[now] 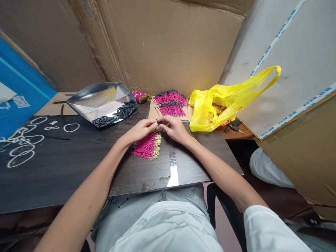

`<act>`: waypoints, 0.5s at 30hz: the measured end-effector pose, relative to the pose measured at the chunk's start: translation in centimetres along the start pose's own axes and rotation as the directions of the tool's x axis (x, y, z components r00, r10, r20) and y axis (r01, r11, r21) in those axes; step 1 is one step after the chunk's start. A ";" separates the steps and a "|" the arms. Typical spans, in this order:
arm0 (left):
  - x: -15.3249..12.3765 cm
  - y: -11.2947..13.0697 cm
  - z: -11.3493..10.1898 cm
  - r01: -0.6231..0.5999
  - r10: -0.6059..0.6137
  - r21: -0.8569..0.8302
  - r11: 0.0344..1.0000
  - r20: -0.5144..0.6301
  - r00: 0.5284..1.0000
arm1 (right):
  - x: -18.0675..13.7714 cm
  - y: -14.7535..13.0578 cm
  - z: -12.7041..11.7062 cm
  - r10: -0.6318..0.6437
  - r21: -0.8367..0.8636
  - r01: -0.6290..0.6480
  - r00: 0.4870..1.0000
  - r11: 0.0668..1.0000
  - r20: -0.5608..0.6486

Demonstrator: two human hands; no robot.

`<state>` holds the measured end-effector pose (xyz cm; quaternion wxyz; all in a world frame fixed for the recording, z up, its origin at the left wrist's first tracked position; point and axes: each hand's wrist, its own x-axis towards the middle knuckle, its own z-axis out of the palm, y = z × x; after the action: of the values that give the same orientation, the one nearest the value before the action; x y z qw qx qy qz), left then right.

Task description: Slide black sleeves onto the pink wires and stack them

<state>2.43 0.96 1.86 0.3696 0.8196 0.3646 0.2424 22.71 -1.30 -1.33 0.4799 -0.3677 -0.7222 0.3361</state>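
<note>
- Frame centre: my left hand [143, 128] and right hand [173, 128] meet, fingertips pinching a small dark piece [158, 123], too tiny to identify.
- Just below, pink wires [145, 147] with gold ends fan across the tabletop [78, 175]; these look unfinished.
- Upper centre: black-ended wires [172, 110] piled up, seemingly done.
- Upper left: plenty of black tubes [126, 110] left.

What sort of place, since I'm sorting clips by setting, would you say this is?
Probably a small, makeshift hand-assembly workspace: many pink wire-like pieces lie in a batch on the dark table, short black pieces sit in an open pouch, and cardboard sheets stand behind.
</note>
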 end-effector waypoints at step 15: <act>-0.1 0.6 0.1 0.004 -0.010 0.227 0.974 0.024 1.000 | 0.6 1.9 -0.1 0.178 0.100 -0.175 0.984 0.979 -0.023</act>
<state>2.67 0.59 2.30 0.2790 0.8581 0.3880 0.1877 23.08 0.14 -2.62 0.4771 -0.4118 -0.6615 0.4065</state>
